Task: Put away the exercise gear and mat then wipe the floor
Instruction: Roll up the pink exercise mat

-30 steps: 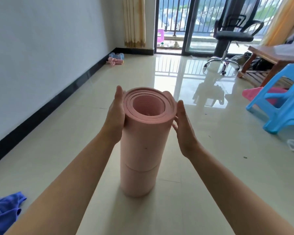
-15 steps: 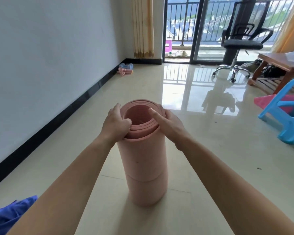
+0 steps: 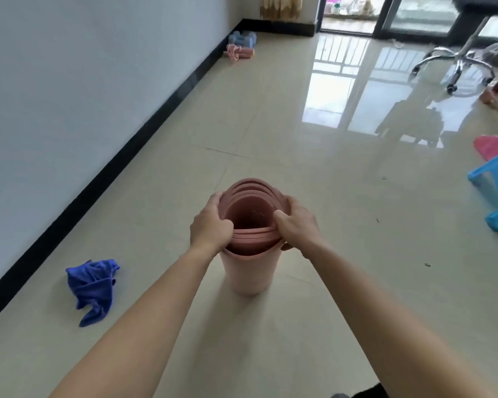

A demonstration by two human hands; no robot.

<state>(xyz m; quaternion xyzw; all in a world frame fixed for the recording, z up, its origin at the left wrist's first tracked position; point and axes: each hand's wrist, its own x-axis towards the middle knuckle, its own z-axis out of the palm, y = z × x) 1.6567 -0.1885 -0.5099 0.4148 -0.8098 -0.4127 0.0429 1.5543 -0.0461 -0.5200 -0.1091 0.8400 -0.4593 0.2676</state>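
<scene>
Both hands grip the top rim of the rolled pink mat (image 3: pixel 246 275): the left hand (image 3: pixel 212 228) curls its fingers over the left edge, the right hand (image 3: pixel 295 225) pinches the right edge. It stands on end on the tiled floor (image 3: pixel 342 225), long axis upright, open end facing up. A blue cloth (image 3: pixel 91 287) lies near the left wall.

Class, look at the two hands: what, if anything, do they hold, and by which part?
The left hand and right hand grip the upright rolled mat by its top rim.

Both hands (image 3: pixel 212 225) grip upright rolled mat (image 3: pixel 249 271).
</scene>
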